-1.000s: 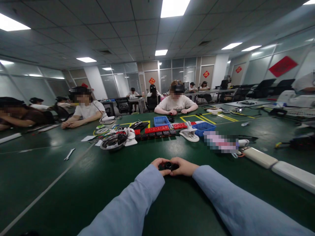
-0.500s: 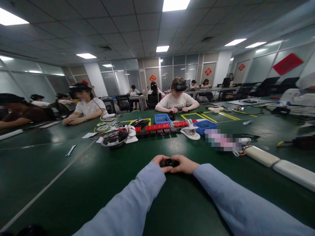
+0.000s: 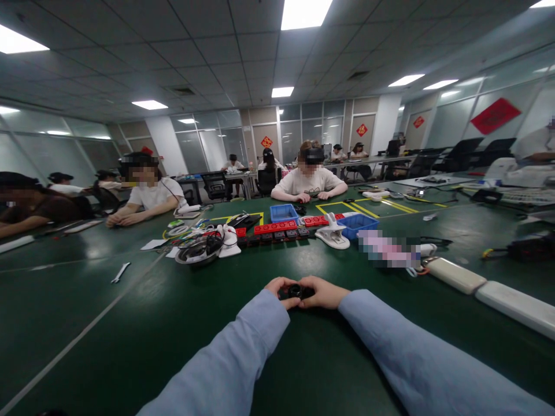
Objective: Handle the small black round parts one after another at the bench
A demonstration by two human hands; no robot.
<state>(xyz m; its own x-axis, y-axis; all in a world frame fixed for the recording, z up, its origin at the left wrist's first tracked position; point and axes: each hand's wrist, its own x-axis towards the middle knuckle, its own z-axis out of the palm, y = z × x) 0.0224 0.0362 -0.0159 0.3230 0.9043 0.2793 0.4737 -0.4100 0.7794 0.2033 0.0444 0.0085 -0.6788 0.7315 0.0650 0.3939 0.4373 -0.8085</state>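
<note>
A small black object with a round, ring-like top sits between my two hands, close above or on the green table; its exact kind cannot be made out. My left hand grips it from the left, fingers curled round its far side and thumb in front. From the right, my right hand holds the same object, with thumb and fingers bent about it. The two thumbs nearly meet at its near side, and the fingers hide much of its body.
Beyond my hands stand red-and-black socket strips, blue trays, a white clamp base and a bowl of cables. A wrench lies left; white bars lie right. A co-worker sits opposite.
My view has tilted and shifted slightly, so the scene sits a little lower and further left. Both hands keep their grip on the black object, with little other movement.
</note>
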